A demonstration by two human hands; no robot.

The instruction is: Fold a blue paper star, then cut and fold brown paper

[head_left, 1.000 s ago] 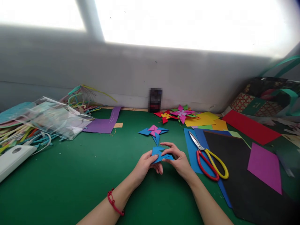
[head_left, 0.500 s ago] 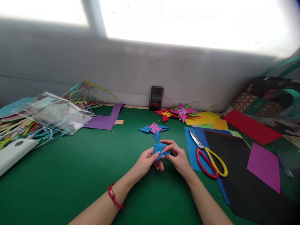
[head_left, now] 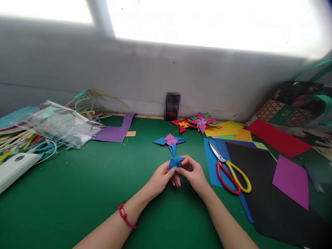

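Note:
A small folded piece of blue paper [head_left: 175, 161] is held between both hands, just above the green table. My left hand [head_left: 164, 175] grips its left side, thumb on the front and fingers curled behind. My right hand [head_left: 192, 170] pinches the right side, its thumb pressed near the lower folds and its index finger along a flap. Right behind the hands lies a folded paper flower [head_left: 170, 139] with a pink centre and blue points. The back of the held paper is hidden.
Scissors [head_left: 229, 169] with red and yellow handles lie to the right on blue and black sheets [head_left: 261, 193]. Finished paper flowers [head_left: 201, 121] rest near the wall. A plastic bag [head_left: 70, 124], purple paper [head_left: 111, 133] and a white device [head_left: 19, 169] are on the left.
The right fingers have closed in on the blue paper, and the flap that stuck out to the right now lies flatter against it. The camera view has shifted slightly.

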